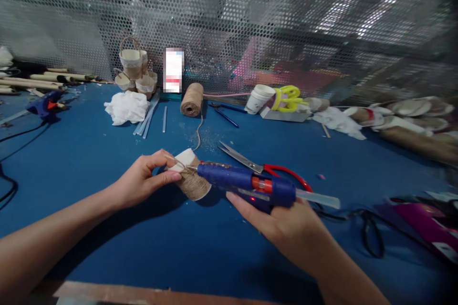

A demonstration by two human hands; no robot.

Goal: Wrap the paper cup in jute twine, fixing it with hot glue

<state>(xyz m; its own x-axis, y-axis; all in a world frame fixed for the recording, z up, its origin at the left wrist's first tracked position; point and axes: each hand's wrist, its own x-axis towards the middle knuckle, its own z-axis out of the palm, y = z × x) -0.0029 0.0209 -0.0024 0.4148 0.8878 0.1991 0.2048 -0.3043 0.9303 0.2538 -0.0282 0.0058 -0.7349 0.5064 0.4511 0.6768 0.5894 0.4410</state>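
A small white cup (195,184), its lower part wrapped in brown twine, is tilted above the blue table. My left hand (150,176) pinches the cup and a strand of twine at its left side. In my right hand (286,224) is a blue glue gun (246,183) with a clear glue stick out of its back and a small red light on. The gun's nozzle meets the cup near the top edge of the twine. From the cup a strand runs back to a twine roll (192,100).
Red-handled scissors (250,159) lie just behind the glue gun. Further back are glue sticks (147,119), white cloth (127,107), pliers (226,116) and a paper cup (259,97). Another glue gun (46,106) is at left; a black cable (372,238) lies at right.
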